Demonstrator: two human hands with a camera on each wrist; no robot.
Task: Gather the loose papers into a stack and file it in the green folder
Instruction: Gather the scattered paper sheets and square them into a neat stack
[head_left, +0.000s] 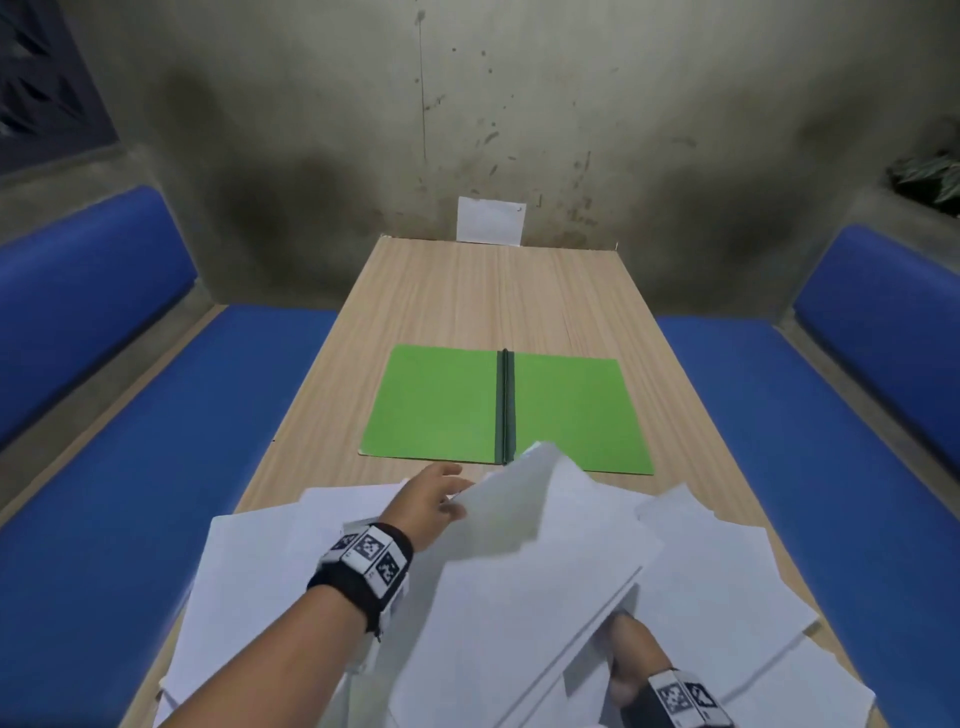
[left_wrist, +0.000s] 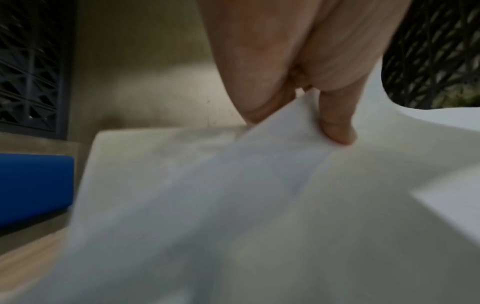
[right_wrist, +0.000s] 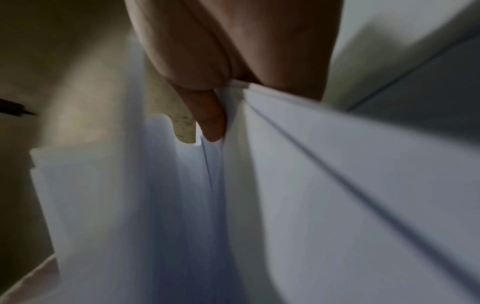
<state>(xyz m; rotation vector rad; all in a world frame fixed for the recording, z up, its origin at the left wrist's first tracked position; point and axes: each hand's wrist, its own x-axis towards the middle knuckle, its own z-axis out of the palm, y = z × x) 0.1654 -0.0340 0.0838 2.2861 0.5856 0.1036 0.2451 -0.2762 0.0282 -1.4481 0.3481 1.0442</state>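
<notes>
Two hands are seen in the head view, both on one raised sheaf (head_left: 524, 551): the left hand (head_left: 428, 506) is closed on its far edge, the right hand (head_left: 631, 660) is held under its near corner, largely hidden by paper. More papers (head_left: 727, 587) are spread flat on the table (head_left: 467, 296) beneath and to either side of the hands, not yet collected. Beyond the left hand the folder (head_left: 436, 402) is laid open and flat, apart from the papers, presumably so the finished stack can be set straight in. In the left wrist view, a sheet edge is pinched between thumb (left_wrist: 337, 125) and fingers, likely so it can be drawn across onto the sheaf. In the right wrist view, several edges are clamped between thumb (right_wrist: 211, 121) and palm, apparently so gathered sheets stay together while more are added. Gathering is judged roughly midway.
</notes>
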